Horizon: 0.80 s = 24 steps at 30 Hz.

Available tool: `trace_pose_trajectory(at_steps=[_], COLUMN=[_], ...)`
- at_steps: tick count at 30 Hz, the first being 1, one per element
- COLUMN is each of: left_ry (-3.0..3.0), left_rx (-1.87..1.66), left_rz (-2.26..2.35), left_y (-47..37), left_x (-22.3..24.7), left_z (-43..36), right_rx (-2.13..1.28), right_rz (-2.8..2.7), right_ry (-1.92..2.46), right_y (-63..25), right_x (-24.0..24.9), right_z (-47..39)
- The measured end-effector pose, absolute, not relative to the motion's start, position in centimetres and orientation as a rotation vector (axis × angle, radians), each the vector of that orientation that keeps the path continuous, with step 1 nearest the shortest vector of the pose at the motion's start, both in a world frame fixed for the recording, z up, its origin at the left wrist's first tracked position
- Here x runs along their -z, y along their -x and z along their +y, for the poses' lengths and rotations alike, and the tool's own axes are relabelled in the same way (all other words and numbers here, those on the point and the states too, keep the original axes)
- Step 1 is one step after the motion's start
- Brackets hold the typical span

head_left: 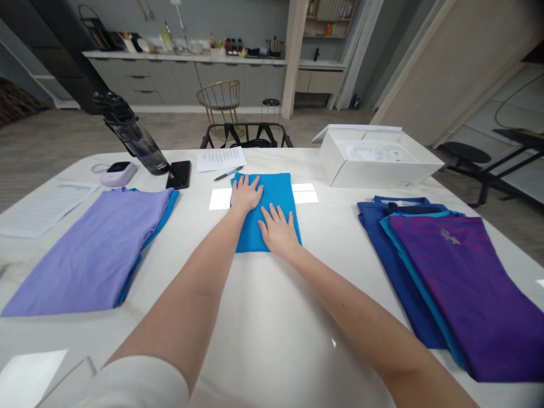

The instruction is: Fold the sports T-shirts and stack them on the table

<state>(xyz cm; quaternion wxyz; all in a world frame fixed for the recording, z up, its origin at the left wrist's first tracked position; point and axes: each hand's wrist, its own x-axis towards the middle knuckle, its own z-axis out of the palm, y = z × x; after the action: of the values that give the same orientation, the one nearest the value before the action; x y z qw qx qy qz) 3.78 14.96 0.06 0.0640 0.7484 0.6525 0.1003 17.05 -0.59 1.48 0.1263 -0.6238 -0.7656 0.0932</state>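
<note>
Our left hand [246, 196] and right hand [280, 232] lie flat, fingers spread, gripping nothing, on one folded blue cloth [272, 194] at the middle of the table [329, 243]. We count one left clothes pile [96, 246], one right clothes pile [459, 277], one pen [228, 173], one phone [179, 174], one box [378, 173]. Our hands hide part of the cloth; the box's contents [376, 152] look unclear.

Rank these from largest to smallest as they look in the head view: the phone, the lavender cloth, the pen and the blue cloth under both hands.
By apparent area, not real size:
1. lavender cloth
2. blue cloth
3. phone
4. pen
</note>
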Motion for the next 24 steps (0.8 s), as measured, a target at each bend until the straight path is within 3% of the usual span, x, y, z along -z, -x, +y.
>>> trace_pose_trajectory(at_steps=[12,24], left_ry=[-2.534,-2.57], left_rx=[-0.54,-0.371], left_rz=[1.617,1.602], left_y=[-4.2,-0.8], left_x=[-1.3,0.5], left_z=[11.2,-3.9], right_rx=[-0.14,-0.139], right_rz=[-2.221,-2.194], right_ry=[1.805,1.84], right_y=[-19.2,-18.9], right_x=[-0.6,-0.4], right_z=[-6.3,-6.3])
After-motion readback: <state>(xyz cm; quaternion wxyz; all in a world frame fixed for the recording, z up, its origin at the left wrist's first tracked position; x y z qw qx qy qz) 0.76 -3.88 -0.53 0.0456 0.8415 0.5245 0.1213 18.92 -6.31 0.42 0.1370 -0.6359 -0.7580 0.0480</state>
